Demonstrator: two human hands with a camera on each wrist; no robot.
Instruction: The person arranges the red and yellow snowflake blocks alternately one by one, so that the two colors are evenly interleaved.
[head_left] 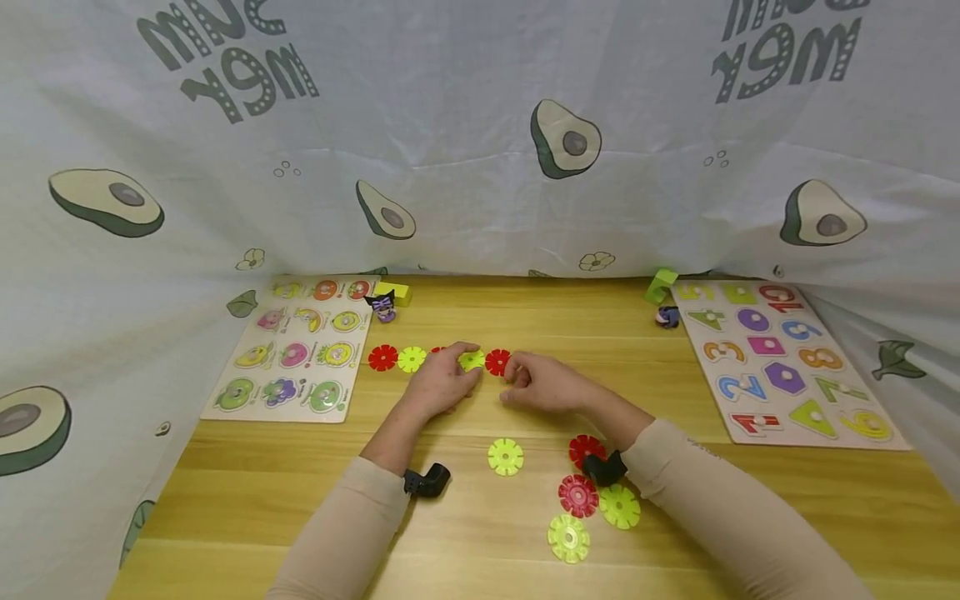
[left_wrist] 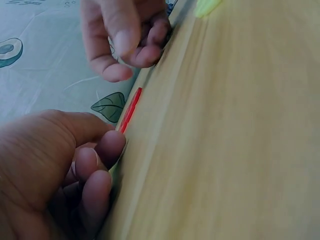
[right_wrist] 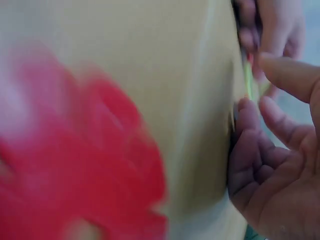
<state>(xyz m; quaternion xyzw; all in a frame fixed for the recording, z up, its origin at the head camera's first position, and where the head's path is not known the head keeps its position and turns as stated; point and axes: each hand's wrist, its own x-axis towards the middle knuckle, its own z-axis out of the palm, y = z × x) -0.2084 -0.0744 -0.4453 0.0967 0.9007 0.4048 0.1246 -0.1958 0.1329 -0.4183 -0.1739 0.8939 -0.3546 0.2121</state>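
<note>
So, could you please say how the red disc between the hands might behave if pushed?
The red disc lies flat, so it would likely slide, not roll. Thin edge-on in the left wrist view, it is probably light; its notched rim suggests stiffness.

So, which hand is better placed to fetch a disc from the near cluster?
Likely the right hand: no disc shows in its grasp, and the near cluster lies on that side. The left hand is at a yellow-green disc, farther from the cluster.
</note>
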